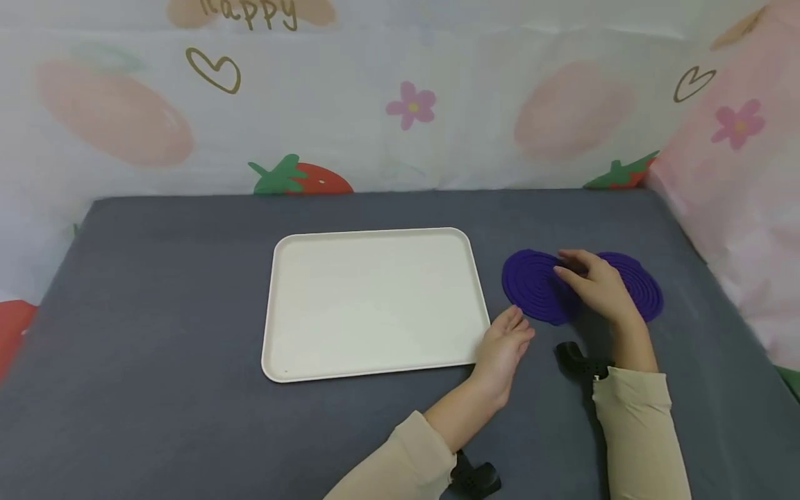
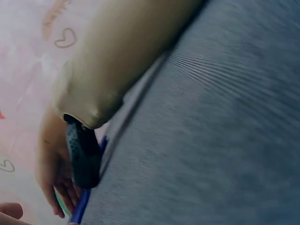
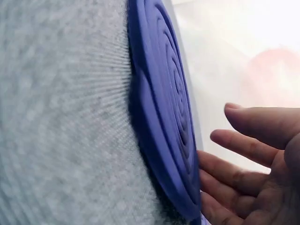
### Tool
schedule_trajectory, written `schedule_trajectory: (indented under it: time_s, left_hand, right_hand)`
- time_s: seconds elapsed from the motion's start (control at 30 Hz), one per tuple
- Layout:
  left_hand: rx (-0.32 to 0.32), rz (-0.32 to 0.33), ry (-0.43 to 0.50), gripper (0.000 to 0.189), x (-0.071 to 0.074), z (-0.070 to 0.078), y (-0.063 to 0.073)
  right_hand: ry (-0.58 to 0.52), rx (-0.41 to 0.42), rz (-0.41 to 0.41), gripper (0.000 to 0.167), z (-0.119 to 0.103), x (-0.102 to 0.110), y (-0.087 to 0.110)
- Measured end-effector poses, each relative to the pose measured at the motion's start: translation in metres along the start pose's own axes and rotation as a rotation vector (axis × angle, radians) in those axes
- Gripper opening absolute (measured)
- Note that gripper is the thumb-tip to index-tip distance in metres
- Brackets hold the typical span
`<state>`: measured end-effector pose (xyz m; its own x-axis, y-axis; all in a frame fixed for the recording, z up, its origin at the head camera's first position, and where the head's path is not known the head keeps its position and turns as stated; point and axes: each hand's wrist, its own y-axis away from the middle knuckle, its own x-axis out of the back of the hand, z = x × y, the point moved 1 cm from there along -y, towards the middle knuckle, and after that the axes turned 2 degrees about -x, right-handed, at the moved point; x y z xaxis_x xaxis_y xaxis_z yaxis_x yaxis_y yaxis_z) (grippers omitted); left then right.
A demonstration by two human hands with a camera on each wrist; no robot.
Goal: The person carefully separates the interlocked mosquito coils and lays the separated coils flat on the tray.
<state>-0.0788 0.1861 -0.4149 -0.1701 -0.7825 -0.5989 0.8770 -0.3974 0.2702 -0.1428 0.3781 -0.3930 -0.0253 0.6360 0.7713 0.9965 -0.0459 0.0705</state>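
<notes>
Two flat purple discs with spiral ridges, like coiled cord, lie side by side on the dark grey cloth: a left disc (image 1: 531, 288) and a right disc (image 1: 644, 288). My right hand (image 1: 596, 285) hovers over the place where they meet, covering part of both. In the right wrist view its loosely bent fingers (image 3: 243, 178) come up to the edge of a ridged disc (image 3: 164, 103), thumb held apart. My left hand (image 1: 503, 347), fingers extended, is beside the right edge of a cream tray (image 1: 375, 298), overlapping its lower right corner, just short of the left disc.
The bare tray lies flat left of the discs, near the table's middle. A grey cloth (image 1: 156, 312) covers the table. Behind it hangs a pale printed curtain (image 1: 469, 153) with strawberries and flowers. Black wrist devices (image 1: 581, 361) stick out below both sleeves.
</notes>
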Motion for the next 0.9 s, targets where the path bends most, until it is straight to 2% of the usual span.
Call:
schedule_trajectory:
  time_s: [0.1,0.17,0.23,0.3,0.37,0.43,0.5,0.6,0.73,0.9]
  left_hand:
    - [-0.023,0.012,-0.042,0.058,0.0015,0.0001,0.0017]
    - [-0.035,0.014,-0.061,0.058,0.0021,0.0007,0.0029]
    - [-0.041,0.016,-0.077,0.057,0.0026,0.0011,0.0040]
    - [-0.046,0.016,-0.098,0.057,0.0030,0.0012,0.0049]
    - [-0.050,0.018,-0.112,0.058,0.0031,0.0009,0.0052]
    - [-0.052,0.019,-0.125,0.058,0.0032,0.0010,0.0053]
    - [-0.053,0.021,-0.134,0.058,0.0038,0.0015,0.0050]
    - [-0.049,0.020,-0.151,0.058,0.0044,0.0022,0.0049]
    - [-0.044,0.013,-0.171,0.059,0.0046,0.0023,0.0047]
    - [-0.055,-0.001,-0.171,0.060,0.0057,0.0014,0.0046]
  right_hand:
    - [-0.039,-0.001,0.088,0.043,-0.0034,-0.0014,-0.0024]
    - [-0.125,-0.019,0.146,0.041,-0.0050,-0.0015,-0.0036]
    - [-0.312,-0.060,0.177,0.040,-0.0056,-0.0012,-0.0038]
    - [-0.585,-0.112,0.174,0.038,-0.0050,-0.0008,-0.0030]
    - [-0.824,-0.166,0.147,0.035,-0.0042,-0.0001,-0.0016]
    - [-0.972,-0.214,0.089,0.029,-0.0030,0.0003,-0.0007]
    - [-1.016,-0.244,0.028,0.022,-0.0025,-0.0003,-0.0008]
    - [-1.045,-0.250,-0.011,0.018,-0.0027,-0.0007,-0.0011]
    - [-1.147,-0.190,-0.025,0.021,-0.0034,0.0014,-0.0007]
    - [-1.242,-0.103,-0.094,0.025,-0.0053,0.0060,0.0014]
